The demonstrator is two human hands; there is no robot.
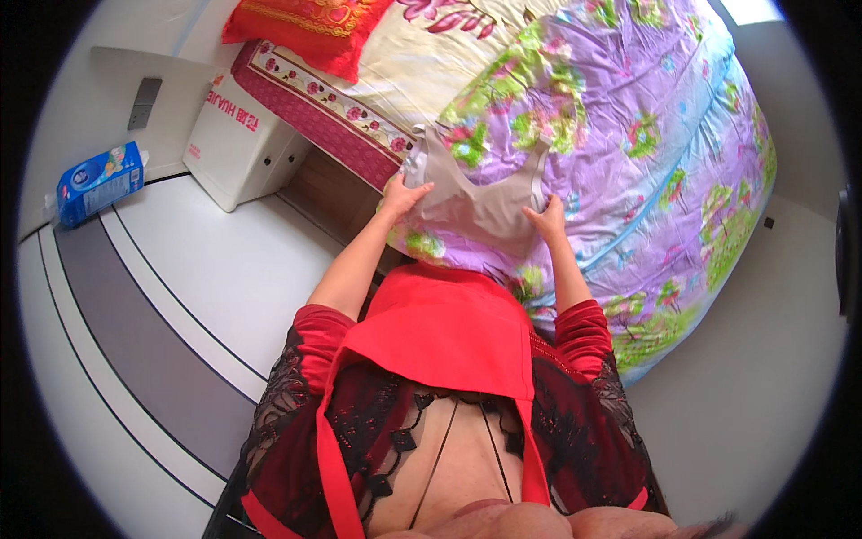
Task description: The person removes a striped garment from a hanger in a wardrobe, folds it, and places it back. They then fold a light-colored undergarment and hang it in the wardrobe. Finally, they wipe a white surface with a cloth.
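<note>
A beige bra top [478,209] is spread out over a purple floral quilt [646,182] on the bed before me. Its two shoulder straps point away from me, and the scooped neckline dips toward my body. At its left side my left hand [405,197] grips the edge, thumb on top and the fingers partly hidden. My right hand [549,217] pinches the opposite side edge, its thumb over the cloth. Between the hands the fabric lies fairly flat with slight creases.
A red pillow [303,27] rests on the cream floral bedsheet [397,81]. Left of the bed stand a white box [232,145] bearing writing and a blue plastic package [101,182]. A grey wall socket [143,103] is above them. My red apron [444,337] reaches the bed edge.
</note>
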